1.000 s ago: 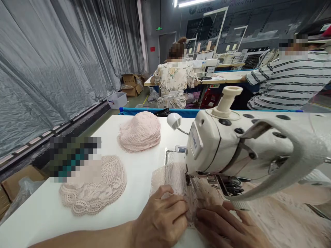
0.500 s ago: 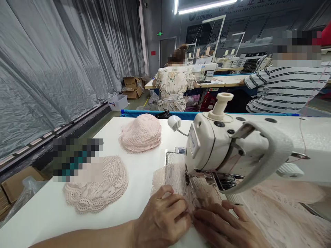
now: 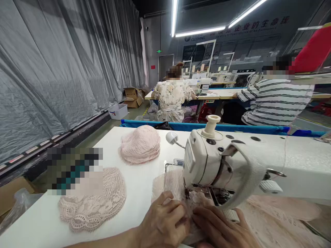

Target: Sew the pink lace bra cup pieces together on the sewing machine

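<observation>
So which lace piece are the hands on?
The lace piece under the sewing machine: left hand and right hand press it. The domed pile and the flat pile lie apart, untouched.

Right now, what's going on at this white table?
A person is working at a white sewing machine. Their left hand and right hand rest side by side on a piece of pink lace lying under the machine's needle end. Two piles of similar lace sit to the left on the table: a domed pile farther off and a flatter pile nearer. Behind, a person in a floral dress and a person in a striped shirt sit at other tables.
</observation>
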`<state>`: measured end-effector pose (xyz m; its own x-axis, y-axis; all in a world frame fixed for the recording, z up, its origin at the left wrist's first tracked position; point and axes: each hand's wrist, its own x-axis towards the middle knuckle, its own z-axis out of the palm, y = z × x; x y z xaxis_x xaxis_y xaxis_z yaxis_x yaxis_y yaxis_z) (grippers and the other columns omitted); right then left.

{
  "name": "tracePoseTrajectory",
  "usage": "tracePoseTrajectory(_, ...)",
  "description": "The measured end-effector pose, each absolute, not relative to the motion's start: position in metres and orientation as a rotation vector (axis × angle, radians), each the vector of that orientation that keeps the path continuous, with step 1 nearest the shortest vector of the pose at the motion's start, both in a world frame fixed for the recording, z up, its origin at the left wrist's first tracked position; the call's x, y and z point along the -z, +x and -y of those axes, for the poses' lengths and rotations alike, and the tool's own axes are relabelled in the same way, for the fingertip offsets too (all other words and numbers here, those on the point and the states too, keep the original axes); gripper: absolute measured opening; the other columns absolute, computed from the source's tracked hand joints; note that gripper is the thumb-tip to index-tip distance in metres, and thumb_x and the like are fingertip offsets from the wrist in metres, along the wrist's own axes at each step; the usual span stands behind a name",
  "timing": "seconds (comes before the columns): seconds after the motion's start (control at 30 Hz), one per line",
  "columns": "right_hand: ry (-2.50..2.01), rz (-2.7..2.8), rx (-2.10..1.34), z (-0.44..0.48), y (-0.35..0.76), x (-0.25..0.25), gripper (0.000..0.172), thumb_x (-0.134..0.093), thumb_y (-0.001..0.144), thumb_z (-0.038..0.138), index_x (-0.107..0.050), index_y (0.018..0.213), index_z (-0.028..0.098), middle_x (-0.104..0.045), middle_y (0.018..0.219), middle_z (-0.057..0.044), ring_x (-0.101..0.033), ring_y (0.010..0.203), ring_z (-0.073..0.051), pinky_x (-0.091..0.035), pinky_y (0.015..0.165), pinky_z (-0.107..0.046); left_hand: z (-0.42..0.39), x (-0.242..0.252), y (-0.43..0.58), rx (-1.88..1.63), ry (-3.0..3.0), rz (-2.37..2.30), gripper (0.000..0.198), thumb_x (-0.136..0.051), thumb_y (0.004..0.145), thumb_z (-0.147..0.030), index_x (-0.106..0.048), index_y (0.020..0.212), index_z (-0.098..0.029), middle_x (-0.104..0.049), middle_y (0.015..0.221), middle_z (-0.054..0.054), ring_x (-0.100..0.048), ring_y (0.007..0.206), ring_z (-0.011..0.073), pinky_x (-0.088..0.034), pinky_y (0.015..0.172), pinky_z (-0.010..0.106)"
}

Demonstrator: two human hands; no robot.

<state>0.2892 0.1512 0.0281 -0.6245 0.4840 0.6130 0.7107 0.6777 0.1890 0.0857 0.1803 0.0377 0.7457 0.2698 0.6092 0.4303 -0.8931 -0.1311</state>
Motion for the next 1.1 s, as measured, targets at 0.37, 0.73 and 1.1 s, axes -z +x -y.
tracePoseTrajectory(0.37,-0.986,2.413,0.826,-0.165,0.296,-0.031,0.04,-0.03,0.096,0.043,-0.064,0.101,0.023,-0.071,0.102,-0.001,-0.066,0.081,-0.019,-0.036,0.076,-0.039,-0.198,-0.04,0.087,0.66,-2.799,0.691,0.011,-0.049,0.092,-0.022,-0.057,0.094,-0.014,-0.06,0.089,0.002,-0.057,0.089,0.0131,-0.034,0.096,0.034)
tracePoseTrajectory(0.73,-1.13,2.269,0.49,-0.149,0.304,-0.035,0.046,-0.027,0.099,0.041,-0.064,0.078,0.023,-0.071,0.079,0.0,-0.064,0.076,-0.016,-0.031,0.083,-0.039,-0.19,-0.039,0.088,0.783,-2.77,0.575,0.012,-0.054,0.089,-0.022,-0.057,0.085,-0.011,-0.059,0.077,0.001,-0.056,0.077,0.0131,-0.039,0.084,0.032)
tracePoseTrajectory(1.1,-0.979,2.341,0.43,-0.151,0.296,-0.039,0.031,-0.041,0.096,0.04,-0.064,0.098,0.019,-0.073,0.087,-0.002,-0.065,0.08,-0.018,-0.033,0.08,-0.037,-0.189,-0.042,0.089,0.834,-2.699,0.528,0.016,-0.055,0.084,-0.014,-0.053,0.068,-0.012,-0.053,0.066,0.0,-0.05,0.064,0.0124,-0.04,0.074,0.032)
